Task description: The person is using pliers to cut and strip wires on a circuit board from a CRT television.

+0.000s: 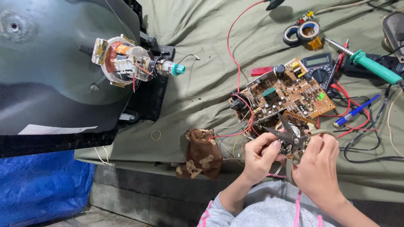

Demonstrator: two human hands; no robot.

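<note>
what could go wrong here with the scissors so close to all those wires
The open scissors in the right hand point into the tangle of red wires by the circuit board, so a wrong wire might get cut. The left hand's fingertips sit right beside the blades and could be nicked.

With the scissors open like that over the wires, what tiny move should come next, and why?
Probably close the scissors: the right hand holds their handles, the blades stand open beside the circuit board, and the left hand pinches something small near them.
</note>
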